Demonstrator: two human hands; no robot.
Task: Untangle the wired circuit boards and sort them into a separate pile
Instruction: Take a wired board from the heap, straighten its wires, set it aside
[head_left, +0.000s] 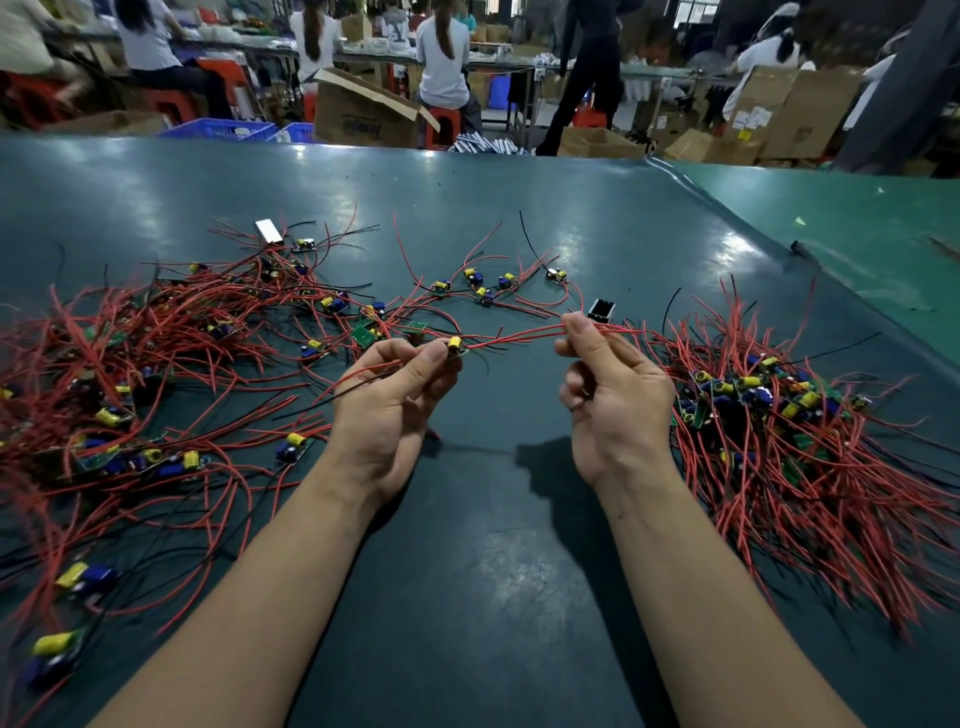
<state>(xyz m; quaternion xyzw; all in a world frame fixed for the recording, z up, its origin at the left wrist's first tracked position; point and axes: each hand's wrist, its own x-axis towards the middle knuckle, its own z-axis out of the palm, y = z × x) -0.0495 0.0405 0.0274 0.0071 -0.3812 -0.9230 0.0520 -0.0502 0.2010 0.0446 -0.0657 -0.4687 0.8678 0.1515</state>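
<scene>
The left hand (400, 395) pinches a small circuit board (455, 347) with a yellow part between thumb and forefinger, held above the bench (467, 545). Its red wires (519, 335) stretch across to the right hand (613, 395), which pinches them at the fingertips; the other fingers of that hand are curled in, and they seem to hold nothing, though the palm hides them in part.

To the left lies a loose tangle of boards and wires (156, 353), spreading off the left edge of the view; the nearest boards at the lower left are blurred. To the right, just beside the right wrist, is a tighter pile of boards (769, 400) with red wires fanning toward the near edge.

A few separate boards (478, 283) lie farther back in the middle. A small black box (601, 310) sits just behind the right hand's fingertips, and a small silvery block (268, 231) lies at the far side of the tangle; what either is cannot be told.

Beyond the bench are cardboard boxes (363, 111), blue crates (223, 129) and seated people (442, 57) with their backs turned.
</scene>
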